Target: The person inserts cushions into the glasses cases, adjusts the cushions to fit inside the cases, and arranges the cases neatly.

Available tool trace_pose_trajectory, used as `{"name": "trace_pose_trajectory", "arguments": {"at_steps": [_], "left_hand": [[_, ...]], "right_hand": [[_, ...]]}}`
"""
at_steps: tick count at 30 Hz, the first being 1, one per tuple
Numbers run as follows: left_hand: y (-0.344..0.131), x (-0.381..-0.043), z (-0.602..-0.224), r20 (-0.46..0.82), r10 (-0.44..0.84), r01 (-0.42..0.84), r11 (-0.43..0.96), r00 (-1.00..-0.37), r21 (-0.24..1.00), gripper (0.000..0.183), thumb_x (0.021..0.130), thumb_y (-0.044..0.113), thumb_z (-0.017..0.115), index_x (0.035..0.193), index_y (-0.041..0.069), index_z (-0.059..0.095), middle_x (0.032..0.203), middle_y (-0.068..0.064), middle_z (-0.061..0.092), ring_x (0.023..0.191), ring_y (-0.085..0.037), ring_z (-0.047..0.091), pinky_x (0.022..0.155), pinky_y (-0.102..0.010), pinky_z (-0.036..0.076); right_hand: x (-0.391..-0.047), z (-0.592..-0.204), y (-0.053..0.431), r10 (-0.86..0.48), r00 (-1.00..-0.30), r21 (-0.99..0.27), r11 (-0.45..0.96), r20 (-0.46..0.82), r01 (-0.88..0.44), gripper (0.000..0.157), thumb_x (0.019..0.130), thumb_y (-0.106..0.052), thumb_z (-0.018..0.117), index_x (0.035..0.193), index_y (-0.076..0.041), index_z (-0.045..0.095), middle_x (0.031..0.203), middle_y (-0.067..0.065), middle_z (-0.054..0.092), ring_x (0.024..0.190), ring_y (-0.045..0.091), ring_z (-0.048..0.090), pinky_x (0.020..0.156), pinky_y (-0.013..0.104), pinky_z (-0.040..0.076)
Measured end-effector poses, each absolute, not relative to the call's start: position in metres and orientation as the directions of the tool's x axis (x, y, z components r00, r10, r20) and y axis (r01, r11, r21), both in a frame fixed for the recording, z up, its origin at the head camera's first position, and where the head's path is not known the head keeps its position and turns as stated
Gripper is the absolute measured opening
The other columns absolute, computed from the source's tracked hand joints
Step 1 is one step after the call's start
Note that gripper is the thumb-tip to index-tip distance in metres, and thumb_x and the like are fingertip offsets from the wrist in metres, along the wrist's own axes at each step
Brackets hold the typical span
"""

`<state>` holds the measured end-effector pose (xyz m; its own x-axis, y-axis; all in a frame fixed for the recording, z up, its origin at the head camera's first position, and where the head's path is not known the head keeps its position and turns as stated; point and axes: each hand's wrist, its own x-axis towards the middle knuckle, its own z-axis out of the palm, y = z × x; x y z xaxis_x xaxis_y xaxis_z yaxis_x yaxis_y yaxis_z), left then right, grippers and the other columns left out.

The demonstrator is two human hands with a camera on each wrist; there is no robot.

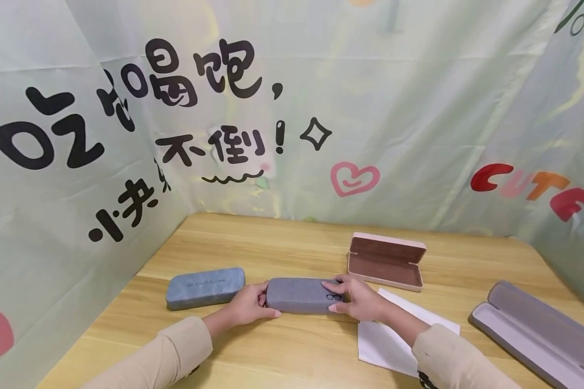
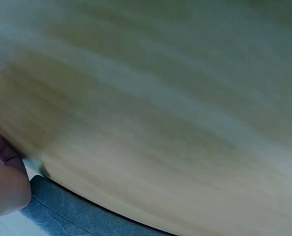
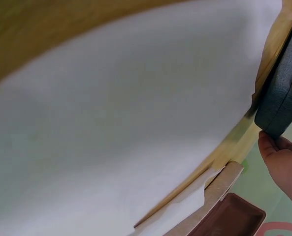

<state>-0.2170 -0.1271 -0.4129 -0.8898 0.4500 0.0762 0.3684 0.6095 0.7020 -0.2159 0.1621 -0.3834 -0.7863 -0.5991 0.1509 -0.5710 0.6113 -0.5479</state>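
A closed grey-purple glasses case with a small glasses mark lies between the two hands in the head view. The left hand holds its left end, thumb along the front edge. At the other end the right hand grips the case between thumb and fingers. Part of the case appears dark at the right edge of the right wrist view, with fingers against it. In the left wrist view, a case's edge shows at the bottom, beside part of a hand. Just left of the left hand sits a closed blue glasses case.
Behind the right hand stands an open pink case with a brown inside. A white sheet lies beneath the right forearm. At the far right is an open lilac case. Printed curtains border the wooden table.
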Motion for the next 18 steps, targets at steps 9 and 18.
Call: {"name": "trace_pose_trajectory", "arguments": {"at_steps": [9,18], "left_hand": [[-0.1268,-0.2180,-0.4141,0.081,0.453,0.377,0.616,-0.888,0.692,0.074,0.077,0.028,0.075,0.135,-0.006,0.042,0.063,0.005,0.039,0.055,-0.003,0.033,0.052,-0.018,0.029],[-0.1237,-0.2159,-0.4132,0.124,0.450,0.414,0.635,-0.885,0.652,0.055,0.077,0.025,0.075,0.122,0.002,0.054,0.061,0.006,0.041,0.053,-0.002,0.035,0.050,-0.017,0.031]], "right_hand": [[-0.2162,-0.3847,0.1623,-0.593,-0.787,-0.527,0.621,0.168,-0.580,0.050,0.082,-0.018,0.070,0.125,0.003,0.054,0.127,0.030,0.050,0.114,0.040,0.050,0.090,0.050,0.042],[-0.2119,-0.3864,0.1597,-0.545,-0.825,-0.555,0.645,0.147,-0.525,0.053,0.080,-0.016,0.072,0.127,0.001,0.054,0.132,0.034,0.043,0.121,0.049,0.043,0.093,0.054,0.041]]}}
